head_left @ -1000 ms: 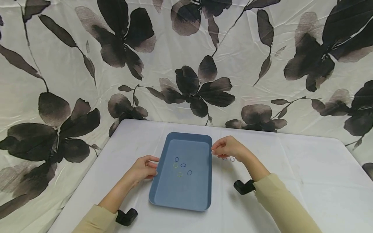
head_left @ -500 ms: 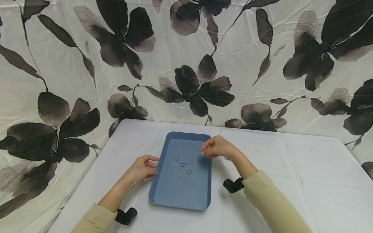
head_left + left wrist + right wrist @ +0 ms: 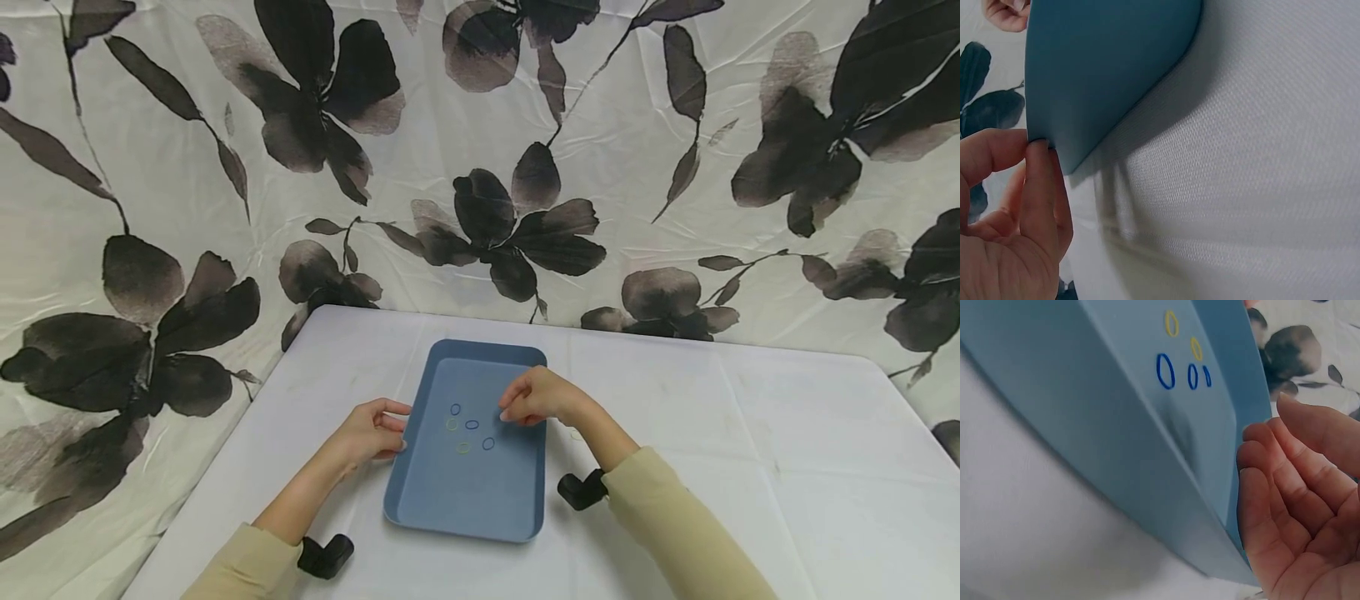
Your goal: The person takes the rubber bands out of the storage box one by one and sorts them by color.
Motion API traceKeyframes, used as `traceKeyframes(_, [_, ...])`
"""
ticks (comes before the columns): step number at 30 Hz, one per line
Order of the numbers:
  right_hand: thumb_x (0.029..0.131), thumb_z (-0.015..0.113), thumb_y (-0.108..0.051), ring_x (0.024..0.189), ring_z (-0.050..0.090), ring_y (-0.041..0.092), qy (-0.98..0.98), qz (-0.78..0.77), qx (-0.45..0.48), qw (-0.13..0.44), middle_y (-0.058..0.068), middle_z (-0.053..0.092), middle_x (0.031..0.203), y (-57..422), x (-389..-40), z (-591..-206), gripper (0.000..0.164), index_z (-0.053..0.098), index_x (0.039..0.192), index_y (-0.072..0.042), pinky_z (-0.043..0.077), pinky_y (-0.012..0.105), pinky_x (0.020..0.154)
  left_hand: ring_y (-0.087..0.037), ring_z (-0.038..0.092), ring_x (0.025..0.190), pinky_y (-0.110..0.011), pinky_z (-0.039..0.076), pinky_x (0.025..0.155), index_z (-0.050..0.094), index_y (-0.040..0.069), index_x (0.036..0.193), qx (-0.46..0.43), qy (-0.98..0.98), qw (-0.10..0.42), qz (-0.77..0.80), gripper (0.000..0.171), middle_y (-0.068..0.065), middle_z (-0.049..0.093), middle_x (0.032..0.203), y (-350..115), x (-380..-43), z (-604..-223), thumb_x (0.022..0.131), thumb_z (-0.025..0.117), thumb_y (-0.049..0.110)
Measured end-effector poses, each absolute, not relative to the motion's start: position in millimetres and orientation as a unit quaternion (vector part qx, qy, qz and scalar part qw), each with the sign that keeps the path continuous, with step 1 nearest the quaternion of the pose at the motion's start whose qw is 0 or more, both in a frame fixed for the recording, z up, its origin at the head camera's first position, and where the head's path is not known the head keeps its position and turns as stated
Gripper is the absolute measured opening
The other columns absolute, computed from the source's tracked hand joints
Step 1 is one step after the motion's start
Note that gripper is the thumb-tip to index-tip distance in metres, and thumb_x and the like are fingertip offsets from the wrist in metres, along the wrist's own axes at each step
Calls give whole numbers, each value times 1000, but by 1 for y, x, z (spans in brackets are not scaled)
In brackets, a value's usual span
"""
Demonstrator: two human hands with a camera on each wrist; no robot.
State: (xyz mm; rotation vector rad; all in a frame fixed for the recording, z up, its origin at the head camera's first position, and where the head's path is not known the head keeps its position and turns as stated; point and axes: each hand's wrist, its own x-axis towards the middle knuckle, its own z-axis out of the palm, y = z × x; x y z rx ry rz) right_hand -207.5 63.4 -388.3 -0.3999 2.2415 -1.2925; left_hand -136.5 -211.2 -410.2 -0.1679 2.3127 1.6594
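Note:
A blue tray (image 3: 480,500) lies on the white-covered table, holding several thin blue bands (image 3: 472,425) and two yellow ones (image 3: 462,448) that look like rubber bands. At its left side my left hand (image 3: 366,435) pinches the rim between thumb and fingers, as the left wrist view confirms. Over the tray's right part hovers my right hand (image 3: 546,397), fingers curled and the thumb tip close to them. In the right wrist view no band shows at its fingertips (image 3: 1257,432); whether something thin is held there is hidden.
To the right of the tray, a yellow band (image 3: 576,434) lies on the tablecloth (image 3: 750,467), partly hidden by my right forearm. A black wrist device (image 3: 581,492) hangs beneath each cuff. Behind the table stands a flower-patterned cloth (image 3: 510,125).
My right hand has moved left from outside the tray's right rim to above the tray floor. The left hand and the bands in the tray stay where they were.

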Motion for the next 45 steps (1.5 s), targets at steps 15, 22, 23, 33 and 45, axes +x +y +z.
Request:
traceKeyframes(15, [70, 77, 1, 53, 54, 12, 862, -401, -170, 261, 2, 59, 59, 46, -205, -392, 16, 69, 83, 1, 48, 26, 51, -16, 59, 76, -32, 53, 66, 49, -8, 124, -39, 806, 154, 570, 53, -19, 57, 101, -213, -140, -410, 73, 66, -10])
traceKeyframes(22, [67, 77, 5, 49, 50, 10, 873, -377, -200, 237, 0, 57, 55, 42, -199, -398, 17, 68, 80, 1, 42, 22, 47, -16, 59, 75, -32, 53, 65, 49, -8, 123, -36, 807, 154, 568, 53, -19, 58, 99, -211, -141, -409, 73, 66, -10])
traceKeyframes(23, [66, 78, 6, 49, 50, 10, 874, -373, -207, 231, 0, 57, 55, 41, -199, -399, 17, 68, 79, 1, 41, 22, 46, -16, 59, 75, -32, 53, 65, 49, -8, 123, -37, 808, 154, 568, 53, -18, 58, 98, -211, -141, -409, 73, 66, -11])
traceKeyframes(33, [63, 81, 2, 49, 47, 9, 887, -338, -268, 164, -2, 52, 54, 40, -193, -411, 18, 65, 69, -4, 38, 21, 45, -17, 59, 76, -31, 53, 66, 49, -8, 123, -36, 806, 154, 570, 52, -19, 56, 98, -210, -142, -408, 74, 65, -11])
traceKeyframes(45, [76, 72, -1, 50, 43, 6, 883, -272, -352, 152, -4, 50, 53, 37, -180, -416, 22, 60, 58, -4, 33, 18, 46, -19, 59, 77, -34, 53, 67, 48, -8, 124, -40, 809, 156, 566, 53, -20, 54, 99, -213, -137, -411, 74, 66, -11])
